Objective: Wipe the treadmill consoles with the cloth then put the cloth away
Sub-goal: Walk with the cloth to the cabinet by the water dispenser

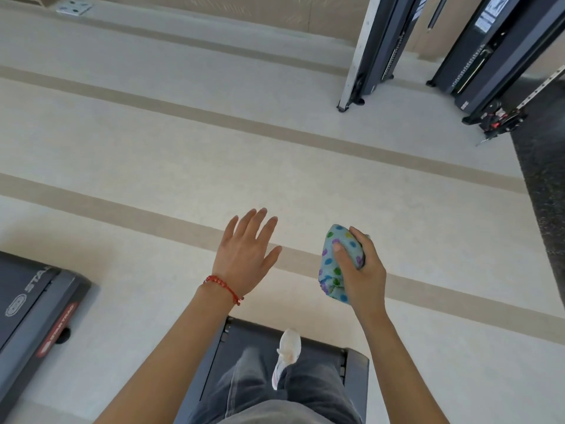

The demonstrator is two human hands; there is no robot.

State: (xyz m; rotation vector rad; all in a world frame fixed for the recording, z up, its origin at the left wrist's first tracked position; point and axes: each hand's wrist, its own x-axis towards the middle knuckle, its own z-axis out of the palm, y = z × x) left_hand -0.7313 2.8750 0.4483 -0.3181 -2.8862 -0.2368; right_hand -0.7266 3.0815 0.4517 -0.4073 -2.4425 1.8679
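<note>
My right hand [362,270] grips a bunched light-blue cloth [334,264] with coloured dots, held in the air above the pale floor. My left hand [247,252] hovers beside it to the left, fingers spread and holding nothing; a red bead bracelet circles its wrist. Below me lies the rear end of a dark treadmill deck [354,371], with my legs and a white shoe [287,353] on its belt. No treadmill console is in view.
A second treadmill's rear end [36,307] with a red label sits at the lower left. Dark gym machine frames [477,65] stand at the upper right beside a black speckled mat [544,185]. The pale floor has tan stripes.
</note>
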